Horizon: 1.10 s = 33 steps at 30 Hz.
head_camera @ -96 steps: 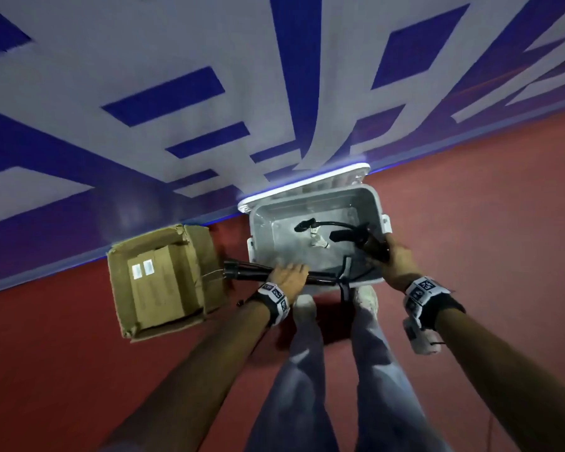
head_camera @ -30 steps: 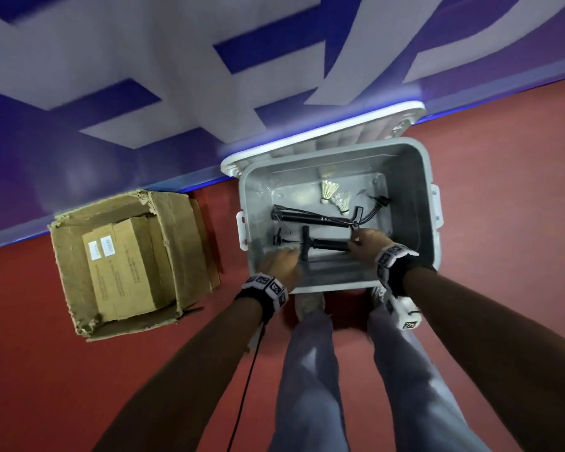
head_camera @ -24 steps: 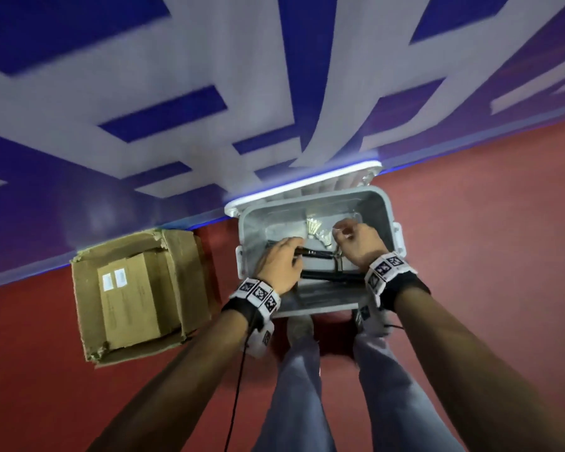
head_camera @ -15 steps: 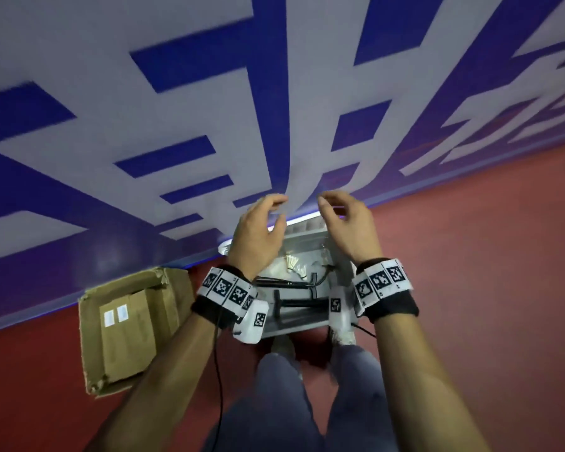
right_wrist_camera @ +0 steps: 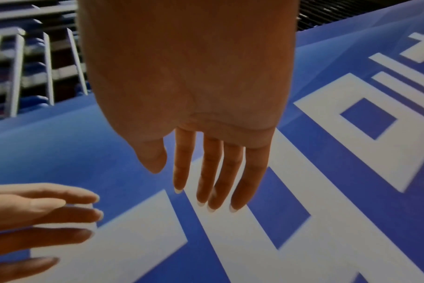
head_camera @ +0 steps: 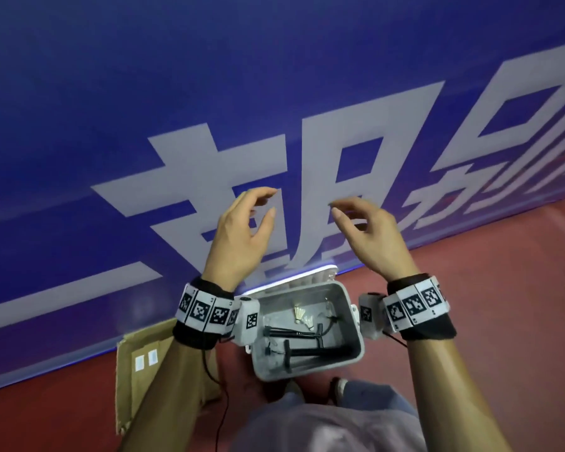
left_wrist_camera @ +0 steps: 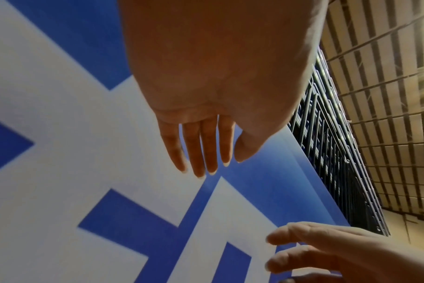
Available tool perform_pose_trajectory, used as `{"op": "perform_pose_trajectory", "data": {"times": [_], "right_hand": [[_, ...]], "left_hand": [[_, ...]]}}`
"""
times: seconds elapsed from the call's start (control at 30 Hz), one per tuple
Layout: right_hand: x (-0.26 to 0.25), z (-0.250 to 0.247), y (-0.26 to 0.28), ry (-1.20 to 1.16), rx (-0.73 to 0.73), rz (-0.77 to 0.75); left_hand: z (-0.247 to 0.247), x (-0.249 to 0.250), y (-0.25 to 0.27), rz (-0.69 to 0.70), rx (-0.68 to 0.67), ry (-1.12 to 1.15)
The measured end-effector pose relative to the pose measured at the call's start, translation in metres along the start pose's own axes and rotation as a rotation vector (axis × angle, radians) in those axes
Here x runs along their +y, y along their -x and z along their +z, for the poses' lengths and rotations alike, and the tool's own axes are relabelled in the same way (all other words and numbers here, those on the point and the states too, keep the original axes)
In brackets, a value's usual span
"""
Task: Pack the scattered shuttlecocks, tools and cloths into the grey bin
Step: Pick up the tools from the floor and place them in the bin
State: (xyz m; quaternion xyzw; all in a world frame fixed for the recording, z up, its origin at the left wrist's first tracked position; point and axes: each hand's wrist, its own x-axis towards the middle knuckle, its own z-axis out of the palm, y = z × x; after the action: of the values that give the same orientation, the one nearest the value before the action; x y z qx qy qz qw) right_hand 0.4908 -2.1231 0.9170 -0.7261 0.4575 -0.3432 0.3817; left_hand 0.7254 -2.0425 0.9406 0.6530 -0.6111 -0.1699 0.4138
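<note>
With tools [head_camera: 302, 345] and shuttlecocks [head_camera: 302, 316] in the grey bin [head_camera: 356, 327], our left hand [head_camera: 238, 236] and right hand [head_camera: 371, 234] hover empty, fingers loosely spread; next we likely locate remaining cloths.

Left hand [head_camera: 238, 236] and right hand [head_camera: 371, 236] — earlier down inside grey bin [head_camera: 356, 324], on black tools [head_camera: 307, 349] — now raised above it, empty, fingers loosely spread. Tools lie released on bin floor beside shuttlecocks [head_camera: 302, 316].

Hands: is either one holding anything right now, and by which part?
Nothing is held. The left hand and right hand are raised above the grey bin, fingers loose and empty.
</note>
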Motion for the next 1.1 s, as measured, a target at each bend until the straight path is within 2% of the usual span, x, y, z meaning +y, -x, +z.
{"op": "perform_pose_trajectory", "data": {"times": [0.13,0.27,0.37,0.47,0.53,0.63,0.77,0.9,1.0,1.1], "right_hand": [[-0.026,-0.007,-0.008,-0.061,-0.03,-0.077],[-0.039,0.001,-0.011,-0.093,-0.147,-0.146],[-0.045,0.004,-0.001,-0.119,-0.244,-0.193],[-0.05,0.01,0.015,-0.201,-0.337,-0.211],[-0.05,0.023,0.026,-0.216,-0.405,-0.231],[-0.054,0.052,0.05,-0.217,-0.522,-0.261],[-0.081,0.098,0.095,-0.233,-0.704,-0.364],[-0.134,0.143,0.153,-0.226,-0.901,-0.489],[-0.179,0.178,0.211,-0.28,-1.028,-0.578],[-0.22,0.218,0.291,-0.323,-1.194,-0.647]], "left_hand": [[-0.019,0.014,0.019,-0.037,0.075,-0.064],[-0.021,0.025,0.054,-0.129,0.187,-0.08],[-0.018,0.038,0.089,-0.23,0.283,-0.081],[-0.016,0.048,0.131,-0.269,0.406,-0.151],[-0.017,0.053,0.161,-0.304,0.511,-0.197],[-0.021,0.062,0.214,-0.436,0.643,-0.227],[-0.042,0.079,0.295,-0.553,0.76,-0.277],[-0.07,0.102,0.389,-0.67,0.922,-0.4],[-0.086,0.128,0.472,-0.792,1.048,-0.477],[-0.093,0.163,0.564,-0.932,1.203,-0.533]]}}
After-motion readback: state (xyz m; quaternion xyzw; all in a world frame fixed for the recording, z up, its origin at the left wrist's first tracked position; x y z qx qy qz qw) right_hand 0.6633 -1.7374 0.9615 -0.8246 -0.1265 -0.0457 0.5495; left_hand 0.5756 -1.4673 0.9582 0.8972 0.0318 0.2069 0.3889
